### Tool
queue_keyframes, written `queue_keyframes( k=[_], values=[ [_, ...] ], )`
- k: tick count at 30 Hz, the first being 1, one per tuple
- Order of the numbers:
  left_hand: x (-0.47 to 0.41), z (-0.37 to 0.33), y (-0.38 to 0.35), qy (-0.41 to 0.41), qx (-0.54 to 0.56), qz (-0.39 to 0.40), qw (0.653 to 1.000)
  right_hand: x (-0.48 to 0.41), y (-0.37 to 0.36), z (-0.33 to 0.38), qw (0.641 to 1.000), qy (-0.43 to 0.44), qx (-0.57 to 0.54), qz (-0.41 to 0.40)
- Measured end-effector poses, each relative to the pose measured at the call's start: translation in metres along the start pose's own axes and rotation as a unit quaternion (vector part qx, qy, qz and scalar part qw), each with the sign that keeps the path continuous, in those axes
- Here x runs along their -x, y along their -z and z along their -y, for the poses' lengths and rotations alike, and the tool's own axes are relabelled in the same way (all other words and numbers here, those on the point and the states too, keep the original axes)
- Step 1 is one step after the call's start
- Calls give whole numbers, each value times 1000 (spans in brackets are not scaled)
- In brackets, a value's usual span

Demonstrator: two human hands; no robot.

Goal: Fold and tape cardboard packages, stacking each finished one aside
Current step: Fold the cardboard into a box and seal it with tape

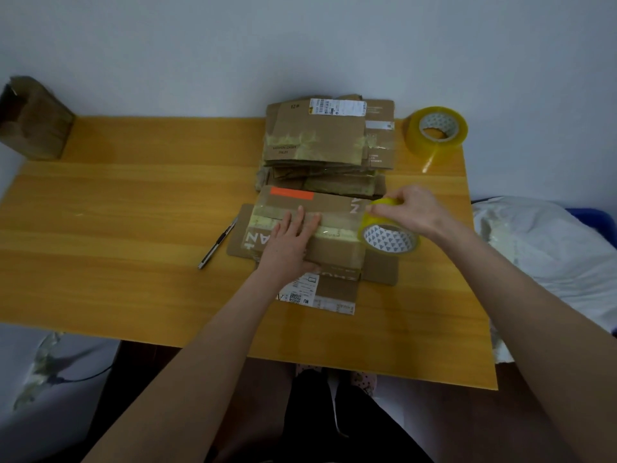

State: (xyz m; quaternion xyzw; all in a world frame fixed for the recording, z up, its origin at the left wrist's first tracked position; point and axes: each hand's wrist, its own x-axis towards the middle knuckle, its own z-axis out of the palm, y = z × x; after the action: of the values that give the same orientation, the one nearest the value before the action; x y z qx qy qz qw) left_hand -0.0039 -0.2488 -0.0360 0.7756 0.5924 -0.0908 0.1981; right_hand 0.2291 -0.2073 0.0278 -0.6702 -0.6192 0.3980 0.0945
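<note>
Two hands work on a folded brown cardboard package (pixel 334 252) lying near the middle of the yellow wooden worktop (pixel 133 212): the left hand (pixel 290 238) presses flat on it, fingers straight, its grip holding nothing, while the right hand (pixel 410 208) has its grip curled round a yellow roll of packing tape (pixel 389 237) at the package's right end. Just behind sits a stack of taped cardboard packages (pixel 320 135); a slim utility knife (pixel 217 243) lies just left
</note>
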Motion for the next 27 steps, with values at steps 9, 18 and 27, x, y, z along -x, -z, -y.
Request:
queue_keyframes(
  k=[9,18,27],
  values=[
    [-12,-45,-10,3,-41,-27,999,6,-9,-17,999,-1,-42,7],
    [-15,-55,-19,-7,-49,-16,999,10,0,-22,993,-26,-113,39],
    [-18,-53,-17,5,-83,-28,996,12,-4,-48,997,-61,48,1]
  ],
)
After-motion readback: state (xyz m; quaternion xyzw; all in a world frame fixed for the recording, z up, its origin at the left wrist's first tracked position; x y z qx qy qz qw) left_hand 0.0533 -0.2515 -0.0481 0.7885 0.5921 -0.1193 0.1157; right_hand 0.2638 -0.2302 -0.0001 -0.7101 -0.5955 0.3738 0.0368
